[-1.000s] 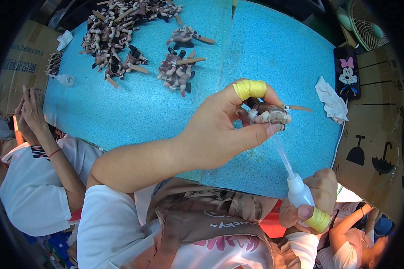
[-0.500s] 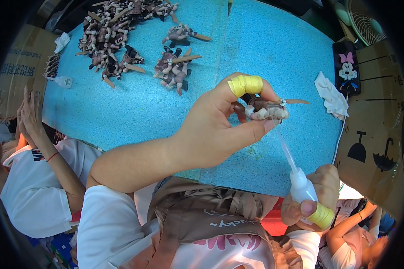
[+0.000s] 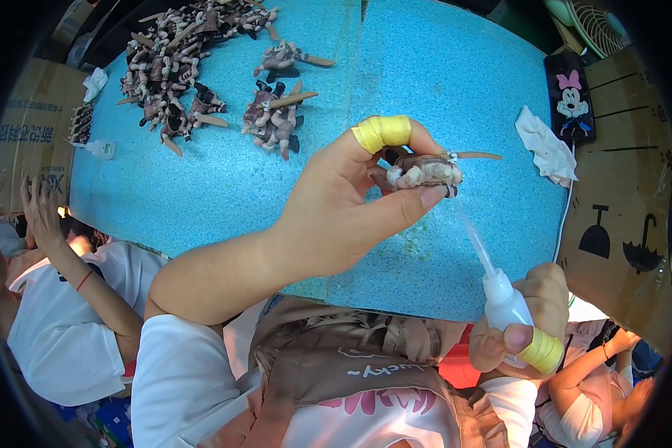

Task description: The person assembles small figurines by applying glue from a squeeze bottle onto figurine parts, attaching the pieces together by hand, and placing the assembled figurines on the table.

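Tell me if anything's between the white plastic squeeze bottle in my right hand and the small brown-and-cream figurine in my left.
Nothing visible: the bottle points its thin clear nozzle toward the figurine, your left thumb beside the tip. Whether they touch is unclear.

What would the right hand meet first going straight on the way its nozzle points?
The figurine in the left hand, at its lower right end in the picture: the right hand would bring the white bottle's nozzle there first. Contact now is unclear; depth is hard to judge.
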`<state>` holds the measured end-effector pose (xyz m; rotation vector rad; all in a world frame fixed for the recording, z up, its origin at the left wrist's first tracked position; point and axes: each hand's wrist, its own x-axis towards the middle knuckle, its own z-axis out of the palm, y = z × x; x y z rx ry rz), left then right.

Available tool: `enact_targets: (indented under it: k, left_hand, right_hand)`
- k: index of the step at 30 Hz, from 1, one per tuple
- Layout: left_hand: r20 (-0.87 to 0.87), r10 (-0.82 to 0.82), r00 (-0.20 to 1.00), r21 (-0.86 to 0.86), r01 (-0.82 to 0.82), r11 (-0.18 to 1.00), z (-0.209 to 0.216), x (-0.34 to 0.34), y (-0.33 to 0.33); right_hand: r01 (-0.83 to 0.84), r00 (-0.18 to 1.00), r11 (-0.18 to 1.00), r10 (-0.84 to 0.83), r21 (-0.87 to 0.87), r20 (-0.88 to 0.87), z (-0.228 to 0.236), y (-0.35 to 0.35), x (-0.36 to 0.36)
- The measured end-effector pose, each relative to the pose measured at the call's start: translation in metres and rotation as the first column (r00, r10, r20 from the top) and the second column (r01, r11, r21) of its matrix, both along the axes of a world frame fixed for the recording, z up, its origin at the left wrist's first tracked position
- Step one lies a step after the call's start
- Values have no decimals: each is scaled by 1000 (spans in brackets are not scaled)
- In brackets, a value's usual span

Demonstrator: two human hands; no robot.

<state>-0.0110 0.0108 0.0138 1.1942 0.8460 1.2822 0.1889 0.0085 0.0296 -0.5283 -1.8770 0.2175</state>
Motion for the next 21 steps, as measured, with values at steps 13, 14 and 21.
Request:
enact_targets:
  k: [13, 14, 21]
  left_hand:
    - [115, 23, 993, -26, -20, 999, -1, 2, 0]
    - [122, 14, 992, -26, -11, 1000, -3, 2, 0]
    - [115, -3, 993, -59, 9, 998, -2, 4, -3]
  right_hand:
    - [-9, 1000, 999, 9, -46, 4, 2, -2, 0]
    - [-10, 1000, 999, 10, -46, 3, 2, -2, 1]
    - [-84, 990, 995, 90, -54, 109, 1, -3, 11]
